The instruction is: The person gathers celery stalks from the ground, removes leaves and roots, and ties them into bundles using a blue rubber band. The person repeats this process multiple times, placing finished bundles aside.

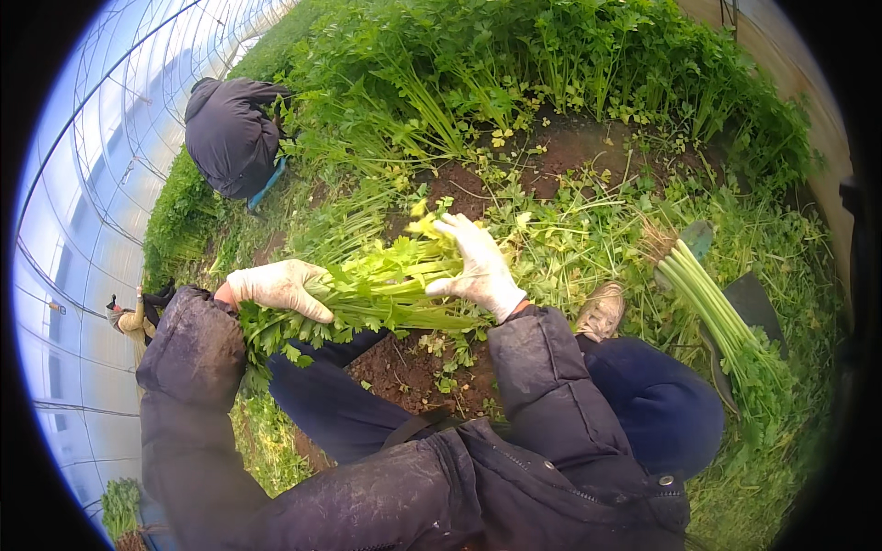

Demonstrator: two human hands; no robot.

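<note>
A bunch of celery [393, 289] lies sideways across my lap, leaves to the left and pale stalks to the right. My left hand [282, 286], in a soiled white glove, is closed around its leafy end. My right hand [480, 268], gloved the same way, is at the stalk side with thumb and fingers spread wide. Its thumb is against the stalks or just over them; I cannot tell which. A yellowed leaf [422, 224] shows by the right fingertips, and whether they touch it is unclear. Sleeve and glove cover part of the bunch.
A tidy celery bundle [716, 303] with roots rests at the right, over dark flat pieces [754, 303]. Standing celery [551, 55] grows ahead. Cut stalks and leaves [565, 241] litter the soil. One person [234, 138] crouches at upper left; another [131, 320] is farther off.
</note>
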